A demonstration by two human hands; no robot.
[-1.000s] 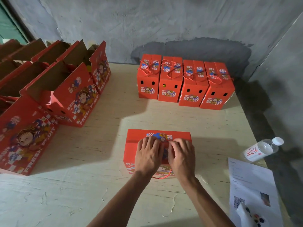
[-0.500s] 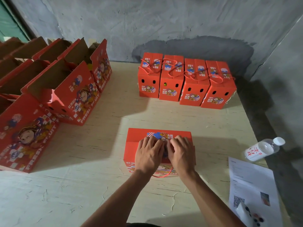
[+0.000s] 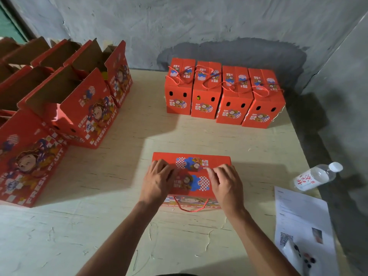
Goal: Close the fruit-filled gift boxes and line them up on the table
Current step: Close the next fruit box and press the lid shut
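Red printed cardboard gift box lay flat at desk centre, left hand and right hand pressed its top flaps, each grip released with fingers spread, four closed red boxes lined along far edge, open boxes at left.

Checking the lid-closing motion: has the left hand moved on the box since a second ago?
Yes. The left hand has slid left, away from the box lid's centre print.

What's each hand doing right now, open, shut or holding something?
Left hand: open, fingers flat on the top flaps of the red cardboard gift box.
Right hand: open, fingers loosely bent, fingertips pressing the same box's top.
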